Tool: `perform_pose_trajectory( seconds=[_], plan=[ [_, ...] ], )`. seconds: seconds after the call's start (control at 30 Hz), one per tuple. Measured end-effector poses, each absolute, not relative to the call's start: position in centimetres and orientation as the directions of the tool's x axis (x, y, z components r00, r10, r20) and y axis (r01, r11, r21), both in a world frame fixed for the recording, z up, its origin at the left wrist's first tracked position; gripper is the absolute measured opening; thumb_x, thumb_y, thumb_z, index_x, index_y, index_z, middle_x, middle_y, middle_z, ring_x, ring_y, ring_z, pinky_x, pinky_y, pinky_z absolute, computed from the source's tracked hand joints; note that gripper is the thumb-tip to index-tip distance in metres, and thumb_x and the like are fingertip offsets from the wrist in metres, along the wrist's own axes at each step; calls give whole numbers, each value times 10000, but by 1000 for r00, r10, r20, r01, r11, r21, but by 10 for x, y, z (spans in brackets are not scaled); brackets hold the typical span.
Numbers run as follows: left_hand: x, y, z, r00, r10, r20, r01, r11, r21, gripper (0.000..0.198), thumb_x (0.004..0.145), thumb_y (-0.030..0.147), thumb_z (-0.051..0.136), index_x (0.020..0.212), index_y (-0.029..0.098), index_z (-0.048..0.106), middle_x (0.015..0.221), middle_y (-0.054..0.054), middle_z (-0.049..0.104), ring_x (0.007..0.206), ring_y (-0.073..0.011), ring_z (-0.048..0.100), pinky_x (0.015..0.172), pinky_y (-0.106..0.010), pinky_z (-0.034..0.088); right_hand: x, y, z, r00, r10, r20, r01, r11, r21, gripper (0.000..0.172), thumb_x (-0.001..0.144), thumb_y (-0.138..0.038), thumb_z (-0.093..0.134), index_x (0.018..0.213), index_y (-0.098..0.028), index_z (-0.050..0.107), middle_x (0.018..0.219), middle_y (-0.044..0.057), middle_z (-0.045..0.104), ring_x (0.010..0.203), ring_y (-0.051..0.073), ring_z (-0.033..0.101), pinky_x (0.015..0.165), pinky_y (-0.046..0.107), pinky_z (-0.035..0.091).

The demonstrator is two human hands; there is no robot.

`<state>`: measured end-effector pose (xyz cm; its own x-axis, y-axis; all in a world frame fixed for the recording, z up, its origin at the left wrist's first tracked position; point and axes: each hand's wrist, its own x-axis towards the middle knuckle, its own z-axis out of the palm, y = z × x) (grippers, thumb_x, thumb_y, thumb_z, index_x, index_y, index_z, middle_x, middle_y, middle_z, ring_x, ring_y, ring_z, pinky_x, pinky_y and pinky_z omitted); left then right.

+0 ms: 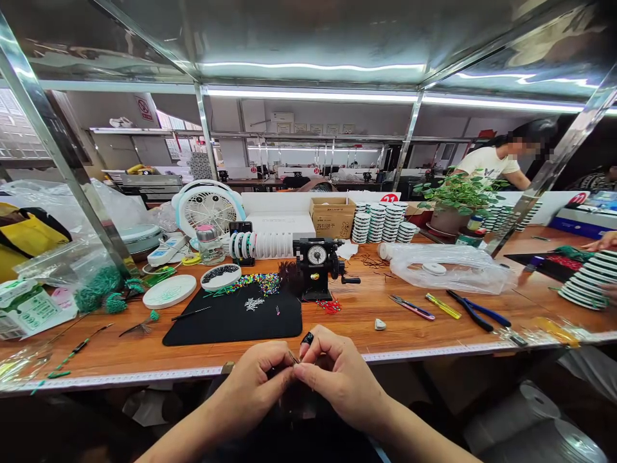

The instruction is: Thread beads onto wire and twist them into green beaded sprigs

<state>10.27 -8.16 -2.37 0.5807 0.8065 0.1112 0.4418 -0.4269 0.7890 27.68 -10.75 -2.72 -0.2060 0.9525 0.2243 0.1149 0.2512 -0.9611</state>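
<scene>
My left hand [270, 372] and my right hand [332, 368] meet just in front of the table's edge, fingertips pinched together. Between them is something small and thin, too fine to make out. Black wrapping [307, 338] covers a fingertip of my right hand. Beyond my hands lies a black mat [231, 321] bearing a small pile of white pieces [252, 303], a spread of coloured beads [265, 283] and a tiny pink piece [277, 310]. A black winding machine [315, 267] with a round dial and a row of white spools [267, 245] stands behind the mat.
Right of the machine lie scissors or a cutter [412, 307], a yellow-handled tool [442, 306], blue pliers [477, 311] and a white lump [380, 325]. White dishes [169, 291] and green wire bundles [114, 302] sit left. Stacked spools [385, 222] stand behind. A co-worker [491, 161] leans at the right.
</scene>
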Motion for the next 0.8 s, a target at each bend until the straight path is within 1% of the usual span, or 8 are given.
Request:
perform_pose_trajectory(
  seconds=[0.13, 0.2, 0.33, 0.4, 0.47, 0.57, 0.73, 0.8],
  plan=[
    [103, -81, -24, 604, 788, 117, 434, -449, 781, 324, 867, 365, 478, 611, 170, 518, 634, 4, 565, 627, -130, 479, 606, -225, 361, 277, -108, -28, -204, 952, 229, 114, 256, -960, 131, 718, -192, 637, 630, -165, 544, 751, 7, 561, 678, 123, 507, 603, 235, 386],
    [104, -82, -25, 619, 775, 123, 453, -481, 751, 302, 876, 335, 460, 623, 176, 503, 647, 7, 550, 628, -130, 474, 597, -225, 353, 277, -108, -26, -213, 954, 212, 143, 245, -959, 127, 707, -168, 636, 619, -164, 545, 745, 5, 567, 685, 126, 511, 610, 236, 383],
    [103, -83, -25, 665, 736, 126, 539, -590, 601, 229, 872, 242, 434, 655, 190, 483, 651, 11, 527, 609, -130, 459, 567, -239, 317, 277, -107, -24, -221, 960, 173, 203, 219, -954, 127, 684, -133, 643, 598, -162, 554, 733, -1, 577, 706, 131, 520, 631, 237, 377],
    [103, -84, -24, 687, 713, 140, 561, -643, 521, 216, 864, 210, 431, 653, 193, 476, 646, 10, 520, 600, -131, 449, 564, -248, 305, 278, -107, -24, -223, 963, 151, 199, 196, -960, 127, 685, -137, 646, 597, -160, 558, 735, -3, 580, 714, 130, 527, 639, 235, 380],
    [102, -86, -21, 701, 694, 163, 564, -680, 469, 206, 856, 172, 417, 659, 192, 473, 654, 9, 518, 603, -132, 446, 568, -254, 299, 278, -108, -24, -224, 966, 130, 186, 173, -967, 122, 690, -145, 649, 607, -157, 561, 739, -4, 582, 719, 129, 532, 641, 233, 385],
    [102, -90, -17, 723, 667, 182, 551, -715, 430, 193, 843, 125, 402, 673, 188, 471, 673, 8, 521, 619, -131, 451, 575, -252, 301, 278, -112, -23, -233, 964, 131, 179, 175, -968, 118, 697, -156, 655, 624, -156, 562, 738, -4, 580, 719, 130, 531, 640, 236, 389],
    [99, -102, -6, 733, 653, 191, 556, -737, 385, 202, 859, 161, 395, 685, 179, 496, 685, -13, 535, 631, -143, 466, 578, -256, 317, 277, -122, -20, -251, 949, 191, 219, 248, -944, 147, 701, -149, 668, 619, -159, 546, 742, -5, 558, 703, 126, 518, 626, 236, 393],
    [98, -108, -1, 723, 660, 205, 558, -732, 389, 219, 862, 160, 387, 690, 178, 521, 683, -19, 544, 630, -146, 477, 577, -257, 323, 277, -124, -19, -263, 941, 215, 230, 277, -933, 164, 699, -153, 680, 620, -162, 537, 740, -7, 552, 697, 125, 518, 633, 238, 401]
  ],
)
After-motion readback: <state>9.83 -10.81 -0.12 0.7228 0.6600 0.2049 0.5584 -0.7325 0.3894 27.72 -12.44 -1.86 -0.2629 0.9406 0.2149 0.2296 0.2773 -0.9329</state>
